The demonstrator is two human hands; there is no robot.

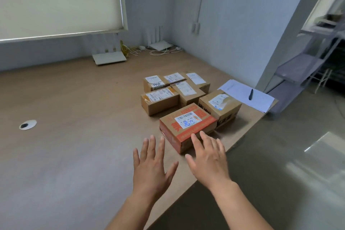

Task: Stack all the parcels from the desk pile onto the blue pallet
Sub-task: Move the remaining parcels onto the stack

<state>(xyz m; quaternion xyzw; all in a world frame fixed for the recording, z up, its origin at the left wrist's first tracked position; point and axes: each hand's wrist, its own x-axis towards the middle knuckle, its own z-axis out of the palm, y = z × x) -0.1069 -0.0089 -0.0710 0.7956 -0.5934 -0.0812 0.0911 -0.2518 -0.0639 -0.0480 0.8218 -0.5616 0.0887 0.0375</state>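
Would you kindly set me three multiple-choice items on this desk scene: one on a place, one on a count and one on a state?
1. Where does the black pen lie?
A. on the white papers
B. on a router
C. on the floor

2. How many parcels stand on the desk?
A. five
B. seven
C. nine

3. How are the left hand and the right hand?
A. both open, holding nothing
B. both gripping one parcel
C. left open, right a fist

Answers:
1 A: the pen rests across the papers near the desk's right edge.
2 B: three parcels at the back, two in the middle, two in front.
3 A: the fingers of both hands are straight and spread, by the orange-printed parcel.
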